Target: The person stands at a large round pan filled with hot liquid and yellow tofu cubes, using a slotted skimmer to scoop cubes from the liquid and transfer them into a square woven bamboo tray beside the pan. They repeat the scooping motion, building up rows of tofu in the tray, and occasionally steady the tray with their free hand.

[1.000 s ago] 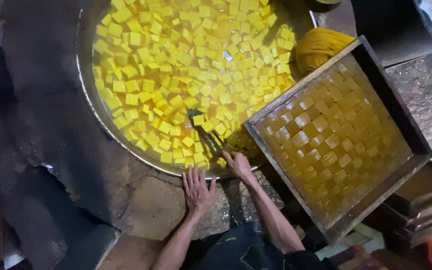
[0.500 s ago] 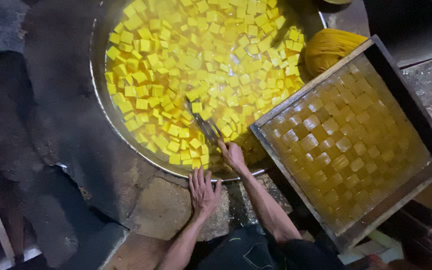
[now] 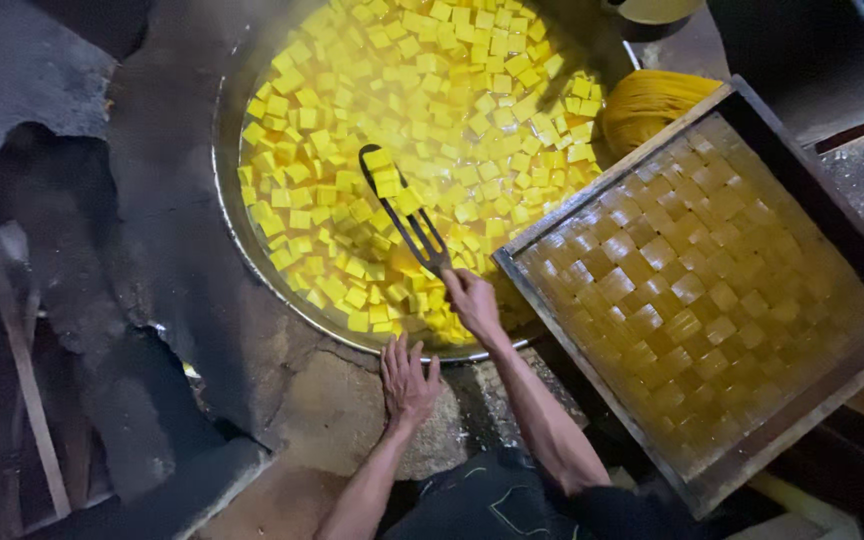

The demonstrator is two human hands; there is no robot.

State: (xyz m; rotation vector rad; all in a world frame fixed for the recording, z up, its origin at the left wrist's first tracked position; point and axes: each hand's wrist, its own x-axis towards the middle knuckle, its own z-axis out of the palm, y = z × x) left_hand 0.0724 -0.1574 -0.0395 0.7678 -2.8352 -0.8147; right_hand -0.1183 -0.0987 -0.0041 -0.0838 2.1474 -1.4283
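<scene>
The right hand (image 3: 470,300) is holding the near end of a long dark fork-like tool (image 3: 400,208), with the fingers wrapped tight around its handle. The tool is running in a long line away from the hand, up and a little to the left, out over the big round pan (image 3: 227,215). Its far end is pointing toward the middle of the pan and is carrying a few yellow cubes (image 3: 384,180). It looks like the tip is just above the liquid, but the steam is making that hard to tell.

The pan is packed with small yellow cubes floating in yellow liquid, so there is little open room around the tool. The near rim of the pan is sitting just under the right wrist.

The left hand (image 3: 407,378) is lying flat with fingers spread on the stone ledge (image 3: 337,415), just outside the rim and close beside the right arm. It is holding nothing.

To the right of the right hand, a wooden tray (image 3: 857,375) of darker golden squares is sitting tilted, with its corner touching the pan's edge. Beyond the tray, a yellow bundle (image 3: 652,105) is lying against the rim.
</scene>
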